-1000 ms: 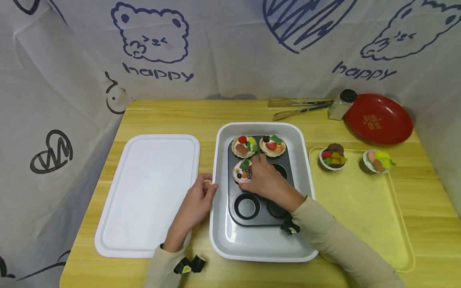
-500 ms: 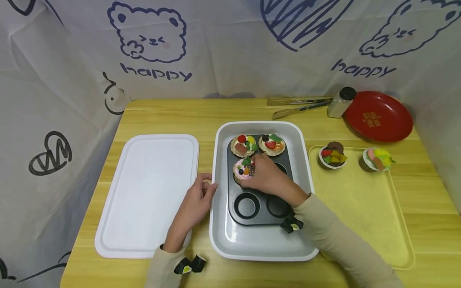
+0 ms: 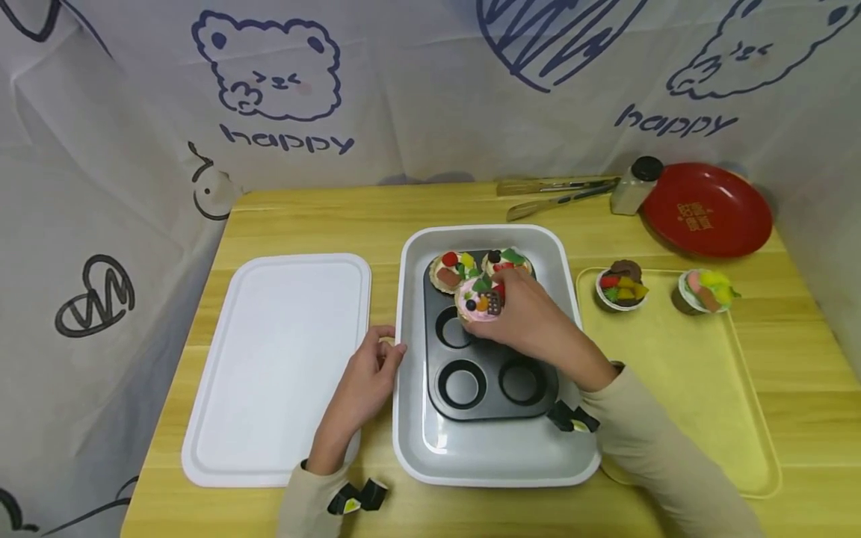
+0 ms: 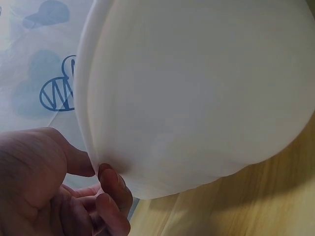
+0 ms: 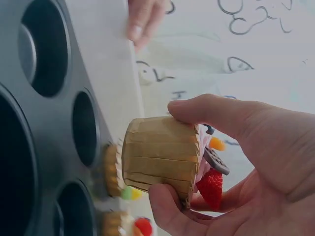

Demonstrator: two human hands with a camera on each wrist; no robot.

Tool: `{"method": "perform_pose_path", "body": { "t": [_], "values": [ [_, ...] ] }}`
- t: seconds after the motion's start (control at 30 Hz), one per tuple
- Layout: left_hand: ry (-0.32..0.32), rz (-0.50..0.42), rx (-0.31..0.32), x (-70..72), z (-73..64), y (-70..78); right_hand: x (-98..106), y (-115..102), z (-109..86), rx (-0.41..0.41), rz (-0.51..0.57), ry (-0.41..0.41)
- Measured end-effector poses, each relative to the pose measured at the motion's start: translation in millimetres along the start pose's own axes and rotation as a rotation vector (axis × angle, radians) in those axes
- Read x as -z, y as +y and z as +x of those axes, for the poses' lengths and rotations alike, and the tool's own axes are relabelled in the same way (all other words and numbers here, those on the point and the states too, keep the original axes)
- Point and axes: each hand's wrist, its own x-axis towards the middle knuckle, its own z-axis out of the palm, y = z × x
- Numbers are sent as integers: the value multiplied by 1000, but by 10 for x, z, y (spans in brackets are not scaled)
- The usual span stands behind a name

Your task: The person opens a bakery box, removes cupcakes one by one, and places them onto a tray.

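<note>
My right hand [image 3: 531, 314] grips a cupcake [image 3: 479, 300] with pink cream between thumb and fingers, held over the dark muffin tin [image 3: 489, 385]. In the right wrist view the cupcake [image 5: 160, 155] shows a pleated tan side, a strawberry and a chocolate piece, tipped sideways there. Two cupcakes, one of them [image 3: 447, 275] at far left, sit in the tin's far cups; the held one partly overlaps the other. The tin lies inside a deep white tray [image 3: 498, 456]. At that tray's left rim my left hand [image 3: 366, 377] pinches the edge with thumb and finger [image 4: 112, 182].
A flat white tray [image 3: 269, 373] lies left. On the right, a yellow tray [image 3: 686, 403] bears a chocolate cupcake [image 3: 622, 288] and a yellow-topped one [image 3: 706, 291]. Behind are a red plate [image 3: 713, 202], a black-capped jar [image 3: 637, 187] and brushes [image 3: 558, 202].
The right hand has lifted the pink cupcake out of the left middle cup, baring it, and moved it right and slightly away. The left hand has stayed at the rim.
</note>
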Motion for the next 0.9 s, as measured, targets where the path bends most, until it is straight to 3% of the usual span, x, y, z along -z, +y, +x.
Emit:
{"method": "perform_pose_path", "body": {
  "t": [0.43, 0.67, 0.9],
  "values": [
    [-15, -4, 4, -33, -12, 2, 447, 268, -350, -79, -54, 67],
    [-6, -13, 13, -26, -29, 1, 653, 644, -504, -58, -52, 151],
    [-4, -5, 10, -15, -14, 20, 816, 1095, -712, -143, -72, 202]
  ]
}}
